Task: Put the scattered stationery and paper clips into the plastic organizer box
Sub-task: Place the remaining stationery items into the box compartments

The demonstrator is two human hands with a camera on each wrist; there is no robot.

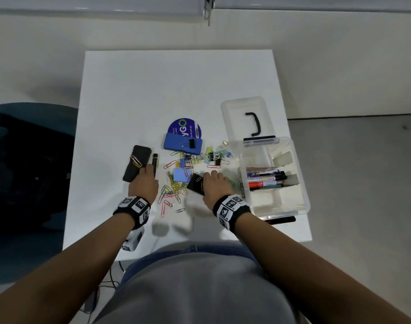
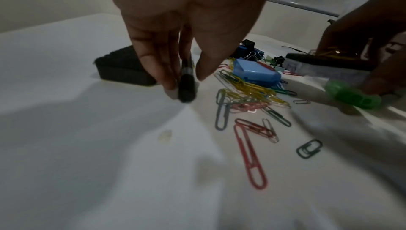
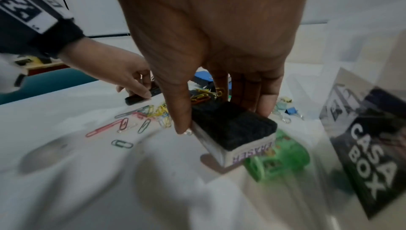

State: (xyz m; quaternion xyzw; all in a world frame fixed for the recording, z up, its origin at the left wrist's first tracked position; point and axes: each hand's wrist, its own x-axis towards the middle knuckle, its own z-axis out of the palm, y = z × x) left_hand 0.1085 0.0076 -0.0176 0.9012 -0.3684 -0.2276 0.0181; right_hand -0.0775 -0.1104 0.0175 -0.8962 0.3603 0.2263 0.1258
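Observation:
My left hand pinches a black marker between thumb and fingers, low over the white table beside a black felt eraser. My right hand grips a whiteboard eraser by its long sides, black felt up and tilted, just left of the clear organizer box. A green plastic piece sits against the eraser's near end; I cannot tell whether the hand holds it. Coloured paper clips lie scattered between my hands.
The box holds several markers, and its open lid lies behind it. A blue eraser with a black binder clip, a round blue pad and small binder clips lie beyond the hands. A dark chair stands left of the table.

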